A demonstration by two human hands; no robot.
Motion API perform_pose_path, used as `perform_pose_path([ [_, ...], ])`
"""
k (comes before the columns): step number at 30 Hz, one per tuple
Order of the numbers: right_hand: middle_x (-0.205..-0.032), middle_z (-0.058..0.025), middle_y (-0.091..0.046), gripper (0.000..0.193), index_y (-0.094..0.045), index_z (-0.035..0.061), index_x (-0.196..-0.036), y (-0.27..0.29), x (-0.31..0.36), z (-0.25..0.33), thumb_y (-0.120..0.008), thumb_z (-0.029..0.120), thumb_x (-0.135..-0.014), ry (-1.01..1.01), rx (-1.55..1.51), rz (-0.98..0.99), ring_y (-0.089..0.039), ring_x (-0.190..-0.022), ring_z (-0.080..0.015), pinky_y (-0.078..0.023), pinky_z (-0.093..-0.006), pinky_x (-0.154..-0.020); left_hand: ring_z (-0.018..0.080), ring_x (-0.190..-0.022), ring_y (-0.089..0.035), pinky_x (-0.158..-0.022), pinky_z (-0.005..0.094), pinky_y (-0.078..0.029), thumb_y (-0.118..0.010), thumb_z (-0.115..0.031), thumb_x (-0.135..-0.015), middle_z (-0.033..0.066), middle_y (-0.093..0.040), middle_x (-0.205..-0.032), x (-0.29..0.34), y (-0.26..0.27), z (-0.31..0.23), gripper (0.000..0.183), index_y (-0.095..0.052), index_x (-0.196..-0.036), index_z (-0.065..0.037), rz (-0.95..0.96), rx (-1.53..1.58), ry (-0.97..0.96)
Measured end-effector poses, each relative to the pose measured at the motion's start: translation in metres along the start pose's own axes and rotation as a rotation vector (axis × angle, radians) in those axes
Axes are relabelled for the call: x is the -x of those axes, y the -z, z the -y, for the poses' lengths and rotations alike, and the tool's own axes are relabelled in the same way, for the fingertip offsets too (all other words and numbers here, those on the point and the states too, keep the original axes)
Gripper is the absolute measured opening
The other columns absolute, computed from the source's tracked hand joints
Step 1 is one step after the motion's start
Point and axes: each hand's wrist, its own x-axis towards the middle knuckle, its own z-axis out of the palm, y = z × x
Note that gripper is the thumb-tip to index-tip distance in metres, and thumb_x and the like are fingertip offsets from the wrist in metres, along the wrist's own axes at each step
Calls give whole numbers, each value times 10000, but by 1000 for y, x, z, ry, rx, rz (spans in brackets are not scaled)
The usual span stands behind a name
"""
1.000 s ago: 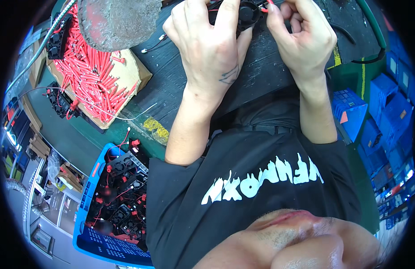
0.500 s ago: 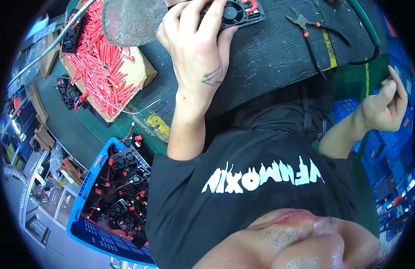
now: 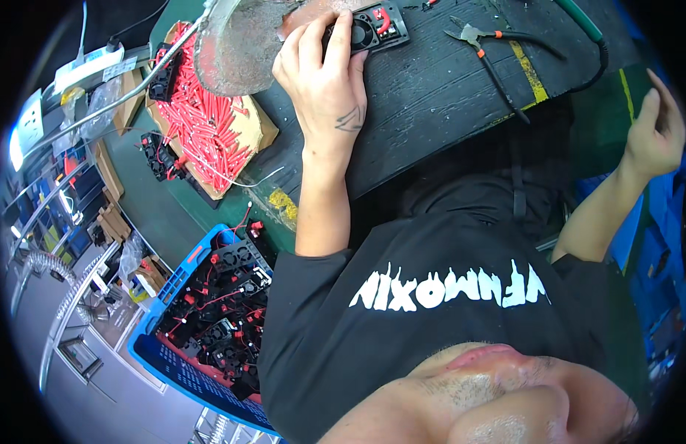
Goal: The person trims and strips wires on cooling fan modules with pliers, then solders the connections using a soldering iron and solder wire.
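My left hand (image 3: 322,92) is closed round a black fan module (image 3: 365,33) on the dark work table (image 3: 432,96). Its fingers lie over the module's left side, and the thumb presses along the near edge. A red wire loop shows on the module's uncovered right end. Out to the right, beyond the table's edge, my right hand (image 3: 657,133) is raised with its fingers stretched out and nothing visible in it. Diagonal cutters (image 3: 491,55) with black and orange handles lie spread on the table, to the right of the module.
Many red sleeved pieces (image 3: 209,122) fill a cardboard tray (image 3: 261,129) at the left. Black fan modules (image 3: 161,157) sit beside it. A blue crate (image 3: 154,318) at lower left holds more modules with wires. A greyish worn plate (image 3: 235,52) and a green-handled tool (image 3: 580,18) are at the far side.
My right hand has moved farther right, its fingers now straighter. My left hand stays on the fan module. The whole view has shifted a little, showing more of the left side.
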Motion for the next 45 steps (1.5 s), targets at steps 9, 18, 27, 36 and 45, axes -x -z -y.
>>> perform_pose_path([
  [9, -1173, -50, -704, 275, -706, 1, -1263, -62, -23, -32, -655, 17, -994, 62, -260, 281, -651, -982, -91, -527, -229, -883, 417, -1239, -519, -1072, 497, -379, -721, 4, -750, 228, -556, -1324, -8, 9, -15, 608, -626, -1350, -22, 3, -87, -9],
  [18, -1042, -114, -644, 736, -652, 0, -1320, -93, -50, 27, -805, 490, -793, 506, 69, 553, -598, -987, -277, -468, -382, -888, 414, -1221, -520, -1061, 499, -372, -723, -15, -753, 235, -554, -1310, 3, 17, -31, 623, -610, -1365, -13, -39, -139, 88],
  [27, -1029, -147, -647, 760, -651, -13, -1313, -115, -52, 25, -783, 543, -812, 508, -175, 528, -611, -992, -318, -470, -408, -911, 312, -1234, -531, -1052, 432, -368, -777, -106, -802, 77, -610, -1329, 39, 16, -16, 525, -675, -1317, -136, -59, -197, 138],
  [36, -1027, -125, -693, 628, -638, -35, -1311, -124, -24, 51, -684, 467, -937, 188, -503, 547, -654, -904, -232, -496, -306, -809, 294, -1152, -578, -1034, 421, -405, -768, -46, -793, 75, -651, -1246, 43, 29, -20, 457, -713, -1242, -115, -87, -152, 132],
  [45, -1252, -307, -669, 652, -538, -139, -1382, -101, -23, -25, -503, 315, -915, -299, -966, 418, -668, -1043, -258, -476, -302, -844, 317, -1144, -521, -968, 459, -386, -822, -107, -719, 79, -571, -1129, 73, 124, -23, 442, -637, -1119, -138, 429, -525, 400],
])
